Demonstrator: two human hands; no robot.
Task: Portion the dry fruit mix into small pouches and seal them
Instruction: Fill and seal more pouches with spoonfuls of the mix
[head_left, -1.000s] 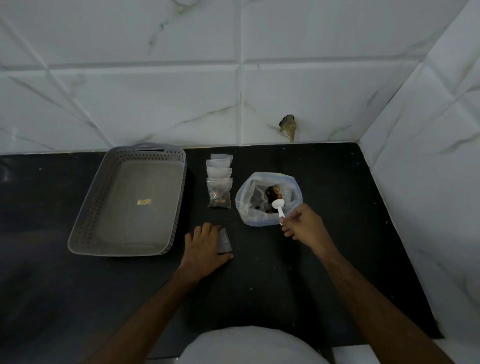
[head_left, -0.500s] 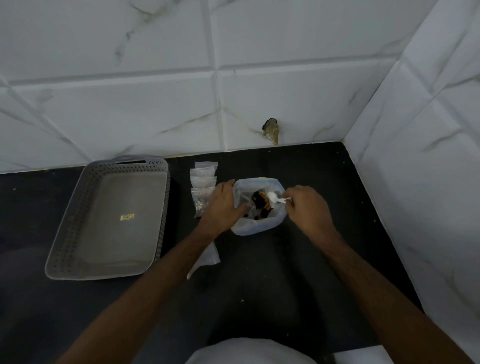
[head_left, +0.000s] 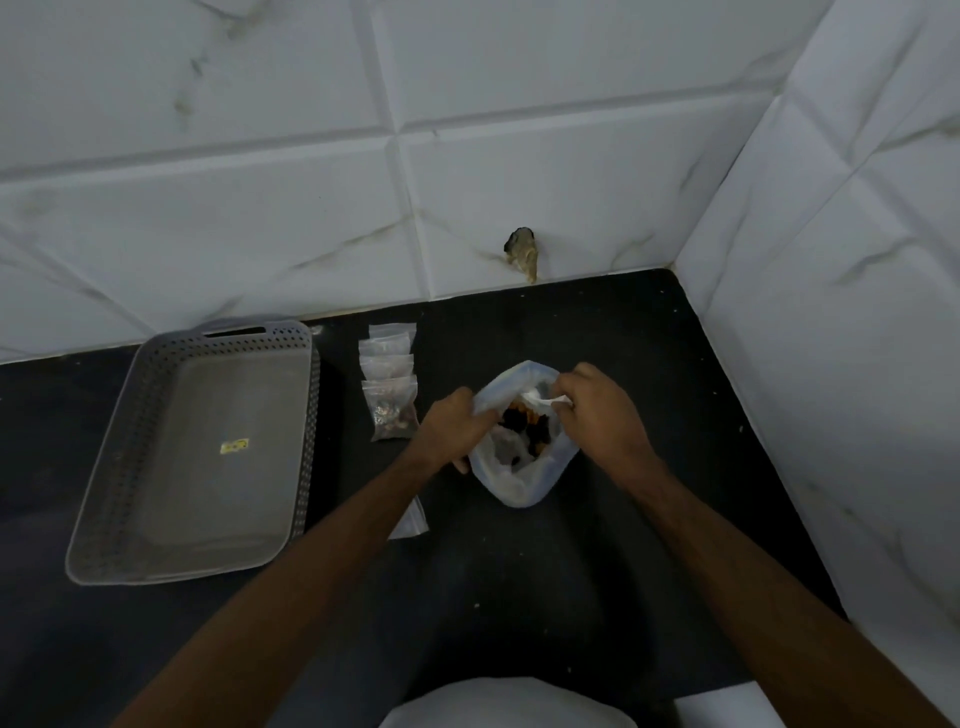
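Left hand (head_left: 453, 426) moved off the empty pouch (head_left: 413, 519) at 6 o'clock, now grips the mix bag (head_left: 522, 441) rim. Right hand (head_left: 597, 410) pinches the spoon (head_left: 540, 399) inside. Bag at counter (head_left: 623, 519) center, filled pouches (head_left: 389, 384) at 9. Hold rim taut, scoop level.

Black counter (head_left: 597, 571) holds grey tray (head_left: 104, 499), stacked pouches (head_left: 388, 384), dry-fruit bag (head_left: 519, 483), empty pouch (head_left: 411, 522)

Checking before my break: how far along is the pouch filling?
Done: filled small clear pouches lie in a row. In hand: left hand holds open the large translucent bag of dry fruit; right hand holds the white scoop. Left: empty clear pouch, empty grey perforated tray.
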